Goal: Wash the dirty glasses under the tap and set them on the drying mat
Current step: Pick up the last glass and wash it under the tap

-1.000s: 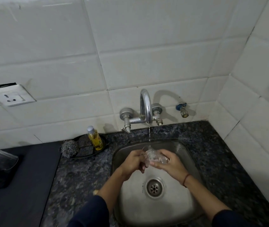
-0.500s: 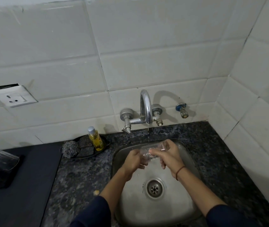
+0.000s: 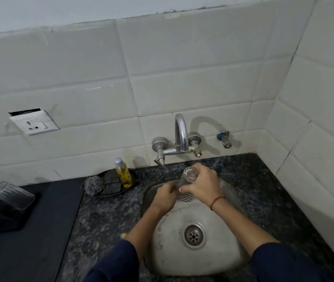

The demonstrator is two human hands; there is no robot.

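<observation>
The right hand [image 3: 203, 185] has its fingers wrapped around a clear glass [image 3: 187, 186], gripping it from the side. The glass is tilted, its round thick base turned toward the tap [image 3: 181, 137] and its patterned lower part pointing down into the steel sink [image 3: 162, 251]. The left hand [image 3: 165, 197] is curled loosely against the glass at its left side; whether it grips cannot be told. Both hands are over the back of the sink, beneath the spout. To the left, on the dark counter [image 3: 101, 220], stand a yellow soap bottle [image 3: 123, 173] and a steel scrubber [image 3: 94, 185]. Farther left, another glass [image 3: 12, 195] rests upside down on the dark drying mat [image 3: 40, 231].
</observation>
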